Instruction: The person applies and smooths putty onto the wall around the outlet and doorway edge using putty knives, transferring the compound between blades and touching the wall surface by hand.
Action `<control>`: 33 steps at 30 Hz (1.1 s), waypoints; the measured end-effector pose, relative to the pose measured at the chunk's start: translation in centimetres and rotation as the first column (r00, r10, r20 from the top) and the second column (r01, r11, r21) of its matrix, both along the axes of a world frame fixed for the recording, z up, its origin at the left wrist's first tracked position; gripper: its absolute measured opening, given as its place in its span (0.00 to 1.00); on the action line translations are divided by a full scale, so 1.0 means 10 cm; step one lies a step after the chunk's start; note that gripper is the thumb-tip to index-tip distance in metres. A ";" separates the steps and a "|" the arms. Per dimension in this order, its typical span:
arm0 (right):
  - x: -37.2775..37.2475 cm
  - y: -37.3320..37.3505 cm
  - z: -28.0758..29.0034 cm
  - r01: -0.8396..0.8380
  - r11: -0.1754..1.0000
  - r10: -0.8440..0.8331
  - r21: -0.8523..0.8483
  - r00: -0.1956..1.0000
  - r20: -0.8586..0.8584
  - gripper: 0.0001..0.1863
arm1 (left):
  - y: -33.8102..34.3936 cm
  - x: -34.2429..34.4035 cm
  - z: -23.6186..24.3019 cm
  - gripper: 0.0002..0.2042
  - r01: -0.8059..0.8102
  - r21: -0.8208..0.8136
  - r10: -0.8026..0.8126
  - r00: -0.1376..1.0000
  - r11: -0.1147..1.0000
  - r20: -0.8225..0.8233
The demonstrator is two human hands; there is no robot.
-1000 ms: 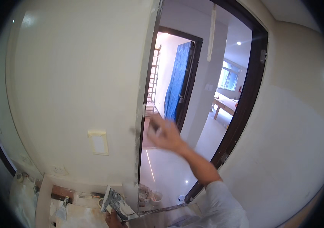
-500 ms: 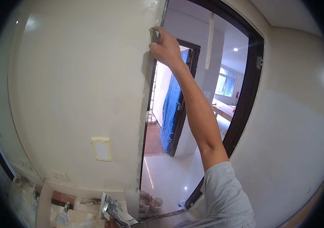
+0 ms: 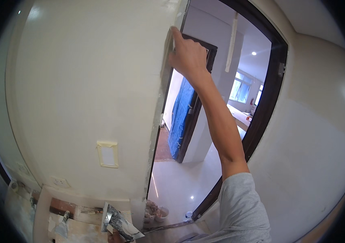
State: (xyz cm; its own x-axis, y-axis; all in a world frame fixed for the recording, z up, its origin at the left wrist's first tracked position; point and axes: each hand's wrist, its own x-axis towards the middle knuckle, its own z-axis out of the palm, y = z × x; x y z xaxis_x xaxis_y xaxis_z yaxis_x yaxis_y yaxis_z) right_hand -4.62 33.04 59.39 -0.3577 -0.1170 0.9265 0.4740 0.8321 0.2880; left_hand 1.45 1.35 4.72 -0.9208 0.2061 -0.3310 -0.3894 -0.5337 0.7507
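Observation:
My right hand [image 3: 189,56] is raised at the upper end of the wall's edge beside the doorway. Its index finger stretches up against the rough, putty-marked edge [image 3: 159,121] and its thumb is lower down. Something thin may lie between the fingers and the edge, but I cannot make it out. Low in front, my left hand [image 3: 115,236] shows only in part, closed on a wide putty knife [image 3: 117,220] smeared with grey and white putty.
A dark door frame [image 3: 275,65] surrounds the opening. Below lie a second putty knife [image 3: 62,227] and a brown-and-white ledge [image 3: 85,229]. A bucket [image 3: 162,214] stands by the threshold. Yellow tape borders a wall plate [image 3: 107,154]; blue sheeting [image 3: 179,117] hangs beyond.
My right hand has shifted slightly right in view, its index finger now straighter along the edge. The whole view has tilted a little. My left hand still holds the putty knife.

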 end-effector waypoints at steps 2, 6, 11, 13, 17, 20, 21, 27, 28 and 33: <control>0.00 0.03 -0.15 0.045 0.998 -0.045 0.052 0.999 0.000 0.40 | -0.01 0.00 -0.03 0.15 -0.002 -0.017 0.002 1.000 1.000 -0.001; 0.02 -0.04 -0.54 0.053 0.997 -0.057 0.057 0.996 0.068 0.43 | -0.04 0.06 -0.10 0.16 -0.045 -0.336 -0.077 0.937 0.941 -0.342; 0.21 -0.11 -0.82 0.050 0.996 -0.032 -0.079 0.976 0.215 0.37 | -0.10 0.06 -0.10 0.19 0.076 -0.132 -0.083 0.995 0.988 -0.049; 0.31 -0.10 -0.69 -0.059 0.993 0.072 -0.100 0.988 0.138 0.27 | -0.12 -0.08 -0.47 0.21 0.125 -0.101 -0.131 0.990 0.987 -0.056; 0.14 0.31 -0.03 -0.145 0.989 0.144 0.005 0.982 -0.121 0.32 | 0.02 0.16 0.30 0.16 -0.004 0.057 0.014 0.985 0.998 -0.171; 0.34 -0.19 0.29 -0.092 0.910 0.197 -0.404 0.954 0.225 0.27 | -0.09 0.17 0.31 0.16 0.100 0.171 -0.071 0.983 0.980 -0.169; 0.16 0.10 0.40 -0.077 0.981 0.102 -0.179 0.986 0.135 0.30 | -0.02 0.15 0.32 0.16 0.113 0.170 -0.084 0.982 0.979 -0.170; 0.10 0.14 0.20 0.061 0.995 -0.062 0.073 0.998 0.004 0.35 | 0.04 0.21 0.40 0.18 -0.039 0.162 0.058 0.992 0.986 -0.110; 0.11 0.11 0.17 0.089 0.995 -0.091 0.051 0.995 0.039 0.36 | 0.03 0.22 0.40 0.18 -0.041 0.158 0.059 0.993 0.987 -0.107; 0.11 0.37 -0.30 0.082 0.977 -0.090 0.199 0.995 0.034 0.41 | 0.10 0.24 0.46 0.19 -0.145 0.147 0.149 0.989 0.978 -0.011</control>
